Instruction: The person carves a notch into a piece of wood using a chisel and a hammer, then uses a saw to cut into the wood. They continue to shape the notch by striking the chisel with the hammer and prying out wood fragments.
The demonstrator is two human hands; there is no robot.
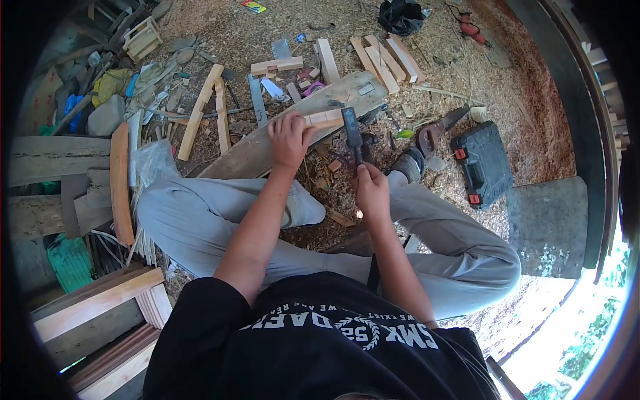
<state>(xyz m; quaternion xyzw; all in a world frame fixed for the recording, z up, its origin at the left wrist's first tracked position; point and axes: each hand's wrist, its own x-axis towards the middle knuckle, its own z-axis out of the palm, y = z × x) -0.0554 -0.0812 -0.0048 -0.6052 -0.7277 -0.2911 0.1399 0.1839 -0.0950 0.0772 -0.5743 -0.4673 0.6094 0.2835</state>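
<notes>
A small piece of light wood (325, 119) lies on a weathered plank (250, 147) that slants across in front of my legs. My left hand (289, 139) is closed around the left part of this piece. My right hand (372, 189) grips the handle of a dark, flat-bladed tool (352, 128), its wide blade pointing away from me. The blade's far part is at the right end of the wood piece; whether they touch I cannot tell.
A black case with red latches (483, 164) and a handsaw (432, 135) lie to the right. Light wood pieces (200, 112) lie beyond the plank, along with a black bag (401, 17) and a red tool (472, 29). Boards (120, 183) stand at the left.
</notes>
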